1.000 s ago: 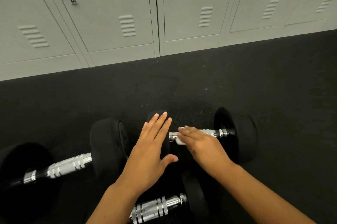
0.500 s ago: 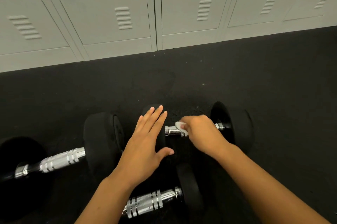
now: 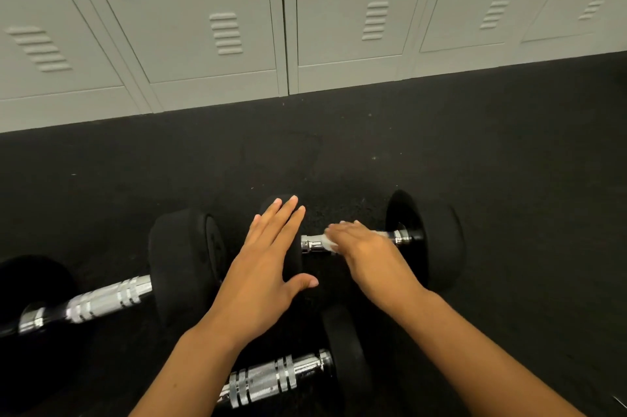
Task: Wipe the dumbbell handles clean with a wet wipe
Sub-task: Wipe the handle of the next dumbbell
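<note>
Whereas half a second ago our right hand (image 3: 364, 247) curled over the far dumbbell's handle (image 3: 314, 243), its fingers now lie flatter, pressing the wet wipe (image 3: 329, 243) there. Our left hand (image 3: 261, 277) stays open-fingered on the left weight (image 3: 295, 260). Bare floor (image 3: 339, 152) extends to the lockers (image 3: 217, 26).

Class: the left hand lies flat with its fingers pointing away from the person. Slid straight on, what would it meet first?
Probably only bare floor, then the lockers; the left hand already rests on the dumbbell's weight.

Bare forearms, both hands (image 3: 261, 274) ringless.
</note>
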Motion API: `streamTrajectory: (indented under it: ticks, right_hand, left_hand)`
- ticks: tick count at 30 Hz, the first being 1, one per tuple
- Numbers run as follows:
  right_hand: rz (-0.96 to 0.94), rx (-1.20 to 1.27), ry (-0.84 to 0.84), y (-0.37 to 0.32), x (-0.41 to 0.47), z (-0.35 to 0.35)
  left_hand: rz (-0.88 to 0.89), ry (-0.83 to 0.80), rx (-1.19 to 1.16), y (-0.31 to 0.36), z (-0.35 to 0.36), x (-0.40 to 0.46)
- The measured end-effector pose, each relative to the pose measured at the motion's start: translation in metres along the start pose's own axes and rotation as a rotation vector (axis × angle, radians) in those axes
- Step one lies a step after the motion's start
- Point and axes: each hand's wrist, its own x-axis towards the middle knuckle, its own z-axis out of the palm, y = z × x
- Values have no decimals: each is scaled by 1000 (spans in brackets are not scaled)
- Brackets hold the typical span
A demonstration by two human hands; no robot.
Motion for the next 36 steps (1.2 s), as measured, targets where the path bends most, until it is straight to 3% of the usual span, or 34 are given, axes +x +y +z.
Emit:
streamTrajectory:
  ticks: [2, 6, 13, 20, 23, 25, 28, 32, 36]
  right_hand:
    - [-14, -16, 63, 14, -6, -1]
    - [177, 53, 71, 5, 6, 7]
    - [-8, 123, 116, 15, -14, -2]
    - [49, 264, 372, 4, -28, -22]
    - [142, 359, 361, 4, -29, -31]
    - [153, 319, 332, 9, -32, -42]
    - [153, 121, 442, 28, -36, -57]
    - [309, 146, 449, 42, -41, -47]
    - [323, 105, 457, 45, -47, -29]
  left_hand:
    - [8, 3, 4, 1, 0, -2]
    - [0, 31, 8, 0, 3, -3]
    - [-40, 69, -137, 5, 1, -3]
    - [9, 281, -178, 42, 20, 12]
    - [27, 312, -125, 46, 32, 24]
    - [60, 284, -43, 48, 38, 31]
    - [112, 169, 123, 49, 48, 44]
    - [122, -37, 74, 54, 54, 52]
    - [189, -177, 128, 53, 62, 49]
